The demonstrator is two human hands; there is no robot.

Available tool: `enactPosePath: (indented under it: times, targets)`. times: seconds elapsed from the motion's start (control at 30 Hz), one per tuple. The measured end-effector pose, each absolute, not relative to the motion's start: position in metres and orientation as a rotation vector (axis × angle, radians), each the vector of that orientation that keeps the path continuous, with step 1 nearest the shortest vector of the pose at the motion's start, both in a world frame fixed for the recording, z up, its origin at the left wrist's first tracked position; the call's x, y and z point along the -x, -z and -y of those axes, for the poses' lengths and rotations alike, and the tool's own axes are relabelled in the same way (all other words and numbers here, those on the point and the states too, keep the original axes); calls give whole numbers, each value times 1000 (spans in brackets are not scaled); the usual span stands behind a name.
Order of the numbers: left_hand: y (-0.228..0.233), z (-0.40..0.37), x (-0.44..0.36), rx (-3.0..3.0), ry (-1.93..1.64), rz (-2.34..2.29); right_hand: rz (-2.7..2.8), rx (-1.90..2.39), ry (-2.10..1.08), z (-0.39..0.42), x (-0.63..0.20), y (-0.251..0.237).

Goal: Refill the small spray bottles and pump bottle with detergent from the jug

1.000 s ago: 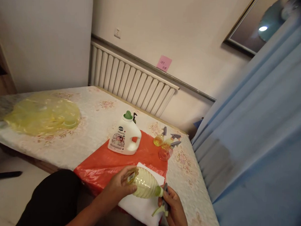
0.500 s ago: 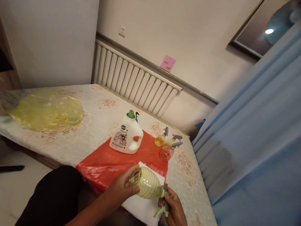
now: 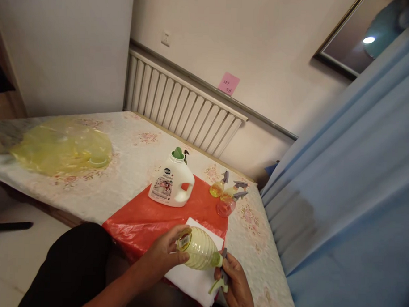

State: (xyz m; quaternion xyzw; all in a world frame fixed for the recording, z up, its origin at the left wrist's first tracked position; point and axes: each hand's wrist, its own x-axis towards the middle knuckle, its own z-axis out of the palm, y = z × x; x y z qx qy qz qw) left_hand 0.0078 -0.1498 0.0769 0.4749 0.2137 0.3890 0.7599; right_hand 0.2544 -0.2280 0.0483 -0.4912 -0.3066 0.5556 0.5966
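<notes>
A ribbed, see-through yellow-green spray bottle lies tilted sideways between my hands, its base toward the left. My left hand is closed around the base end. At the other end, the fingers of my right hand grip the grey and pale green trigger head by the neck. Beneath the bottle is a folded white cloth on a red plastic sheet. A large white jug with a handle and a green piece in its mouth stands farther back on the sheet.
Three small spray bottles, including a pink one and a yellow one, stand at the sheet's right edge. A yellow plastic bag with a round green-rimmed lid lies left on the floral-covered surface. A blue curtain hangs right.
The view has shifted very slightly. Both hands keep the same hold on the spray bottle, and nothing else has visibly moved.
</notes>
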Motion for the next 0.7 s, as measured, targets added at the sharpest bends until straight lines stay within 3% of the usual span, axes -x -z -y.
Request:
enactPosePath:
  times: [0.43, 0.7]
  targets:
    - [-95, 131, 17, -1482, -583, -804, 864, 1335, -1114, 227, -251, -78]
    - [-86, 131, 15, -1578, -663, -902, 942, 1391, -1069, 220, -249, -91]
